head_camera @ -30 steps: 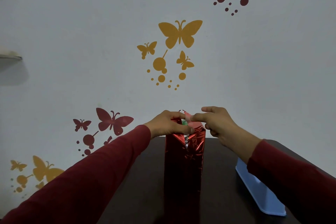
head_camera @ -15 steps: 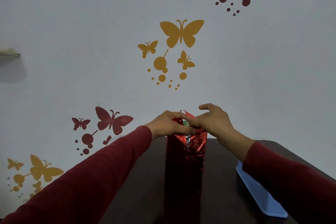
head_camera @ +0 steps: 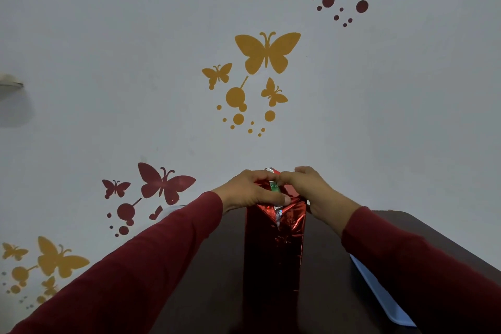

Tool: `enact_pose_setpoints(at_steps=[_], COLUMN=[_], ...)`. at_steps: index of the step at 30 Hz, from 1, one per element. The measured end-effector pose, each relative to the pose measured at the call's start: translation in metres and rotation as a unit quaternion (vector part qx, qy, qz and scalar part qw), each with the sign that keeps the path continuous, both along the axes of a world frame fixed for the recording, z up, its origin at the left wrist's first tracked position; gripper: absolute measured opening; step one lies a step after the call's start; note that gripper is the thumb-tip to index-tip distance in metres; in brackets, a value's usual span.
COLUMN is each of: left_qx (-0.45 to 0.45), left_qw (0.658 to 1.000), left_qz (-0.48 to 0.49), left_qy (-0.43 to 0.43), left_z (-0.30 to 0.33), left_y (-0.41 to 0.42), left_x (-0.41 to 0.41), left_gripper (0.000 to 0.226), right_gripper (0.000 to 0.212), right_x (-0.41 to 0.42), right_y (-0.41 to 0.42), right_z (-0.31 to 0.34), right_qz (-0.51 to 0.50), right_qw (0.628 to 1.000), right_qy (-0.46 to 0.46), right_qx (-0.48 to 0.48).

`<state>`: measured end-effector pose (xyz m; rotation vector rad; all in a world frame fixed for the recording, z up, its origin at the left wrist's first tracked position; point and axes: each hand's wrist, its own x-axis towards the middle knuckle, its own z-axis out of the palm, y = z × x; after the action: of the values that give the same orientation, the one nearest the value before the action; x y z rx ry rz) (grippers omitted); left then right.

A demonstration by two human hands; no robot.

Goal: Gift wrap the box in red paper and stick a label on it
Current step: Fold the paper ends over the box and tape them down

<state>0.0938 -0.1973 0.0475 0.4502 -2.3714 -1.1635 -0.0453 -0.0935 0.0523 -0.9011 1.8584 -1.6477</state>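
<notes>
Both hands, L [head_camera: 249, 192] & R [head_camera: 306, 187], pinch red paper [head_camera: 273, 247] atop box end.

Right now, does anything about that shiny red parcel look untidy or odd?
Yes: the far end of the tall box in shiny red foil paper is not closed. Both the left hand and right hand pinch crumpled flaps there, and green printing shows through.

Blue tray [head_camera: 379, 293], dark table [head_camera: 211, 279], butterfly decals [head_camera: 267, 53]

Your shiny, crinkly red foil wrapping paper [head_camera: 273, 247] has a silvery underside; dark tabletop [head_camera: 217, 279] looks smooth, pale blue plastic tray [head_camera: 379, 293] matt.
</notes>
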Motion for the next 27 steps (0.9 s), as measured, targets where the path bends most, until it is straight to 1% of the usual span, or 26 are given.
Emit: enact_pose_setpoints(at_steps=[1, 4, 8, 11, 13, 15, 20, 21, 24, 27], left_qx=[-0.002, 0.003, -0.009, -0.009, -0.006, -0.009, -0.002, -0.004, -0.006, -0.010], left_qw=[1.000, 1.000, 1.000, 1.000, 1.000, 1.000, 1.000, 1.000, 1.000, 1.000], left_qz=[0.002, -0.001, 0.002, 0.005, 0.009, 0.017, 0.018, 0.019, 0.027, 0.024], left_qy=[-0.002, -0.001, -0.004, -0.008, -0.009, -0.011, -0.009, -0.008, -0.010, -0.007], left_z=[0.000, 0.001, 0.002, 0.001, 0.002, 0.003, 0.003, 0.003, 0.004, 0.004], left_y=[-0.001, 0.002, 0.003, 0.003, 0.003, 0.004, 0.008, 0.008, 0.010, 0.011], left_x=[0.000, 0.002, 0.003, 0.003, 0.003, 0.003, 0.004, 0.004, 0.005, 0.006], left_gripper=[0.046, 0.042, 0.040, 0.044, 0.045, 0.047, 0.044, 0.044, 0.045, 0.043], right_gripper=[0.093, 0.085, 0.092, 0.083, 0.080, 0.078, 0.093, 0.090, 0.074, 0.066], right_x=[-0.001, -0.002, -0.005, -0.006, -0.006, -0.005, -0.003, -0.004, -0.002, -0.004], right_y=[-0.002, 0.000, 0.008, 0.006, 0.003, 0.002, 0.010, 0.010, 0.007, 0.004], right_z=[-0.001, -0.001, -0.002, -0.004, -0.005, -0.006, -0.007, -0.007, -0.007, -0.009], right_qz=[0.000, 0.023, 0.056, 0.032, 0.015, 0.020, 0.057, 0.049, 0.015, 0.004], right_qw=[1.000, 1.000, 0.998, 0.999, 1.000, 1.000, 0.998, 0.999, 1.000, 1.000], right_qy=[-0.002, -0.009, 0.004, 0.015, 0.009, 0.002, 0.003, 0.002, -0.005, -0.012], right_qx=[-0.003, -0.005, 0.015, 0.000, -0.012, -0.022, -0.012, -0.014, -0.027, -0.026])
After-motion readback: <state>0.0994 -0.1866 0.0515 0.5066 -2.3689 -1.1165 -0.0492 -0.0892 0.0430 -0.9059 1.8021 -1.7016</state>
